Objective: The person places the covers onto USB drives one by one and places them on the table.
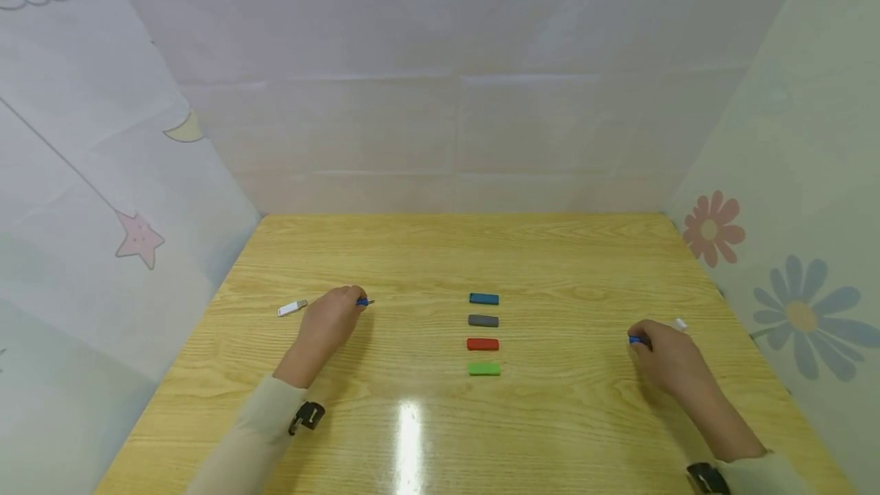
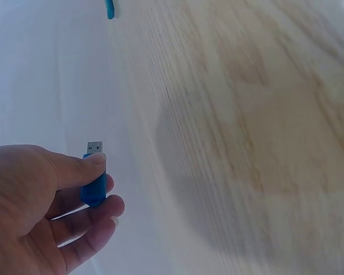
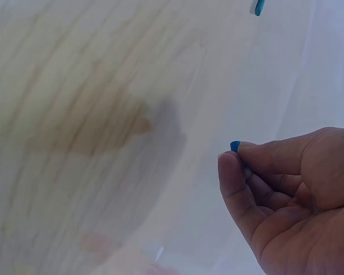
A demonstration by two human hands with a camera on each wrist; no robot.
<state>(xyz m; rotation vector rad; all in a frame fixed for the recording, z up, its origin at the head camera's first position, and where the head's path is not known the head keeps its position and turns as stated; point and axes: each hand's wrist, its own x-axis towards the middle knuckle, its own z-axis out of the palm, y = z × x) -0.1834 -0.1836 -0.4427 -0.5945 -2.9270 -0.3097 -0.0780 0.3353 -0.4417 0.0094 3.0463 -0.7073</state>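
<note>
Blue USB stick (image 2: pixel 94 183), uncapped, its metal plug bare and pointing away from the palm, pinched between thumb and fingers of the left hand (image 1: pixel 328 325) above the wooden table. A small blue piece (image 3: pixel 235 146), mostly hidden, is pinched at the fingertips of the right hand (image 1: pixel 670 361).
</note>
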